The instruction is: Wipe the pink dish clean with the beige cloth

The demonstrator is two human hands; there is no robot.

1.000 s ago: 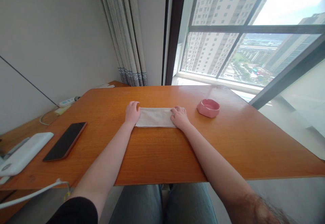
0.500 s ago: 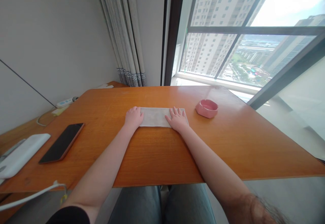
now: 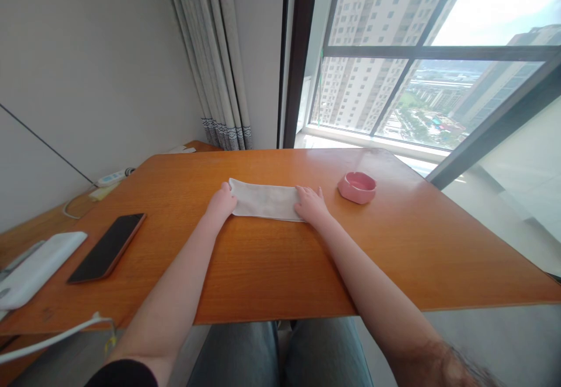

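Cloth [image 3: 266, 201], light-coloured and strip-shaped, is recorded in the head view on the wooden table [image 3: 272, 276], left of the pink bowl [image 3: 357, 188] and apart from it. Its long axis runs roughly left to right, in line with the near side of the bowl. The far left corner stands slightly raised; the surface is otherwise mostly smooth.

Left hand [image 3: 222, 203], the one farther from the bowl, is at the left end, fingers curled closed about that edge. Right hand [image 3: 311, 204], between the visible cloth and the bowl, covers the right end with fingers partly bent and one raised; whether they pinch the fabric or merely press on it cannot be told. The material extends inward from each set of fingers; neither hand is markedly nearer.

Noted also: a dark phone [image 3: 107, 248], well left of the bowl and closer to the person.
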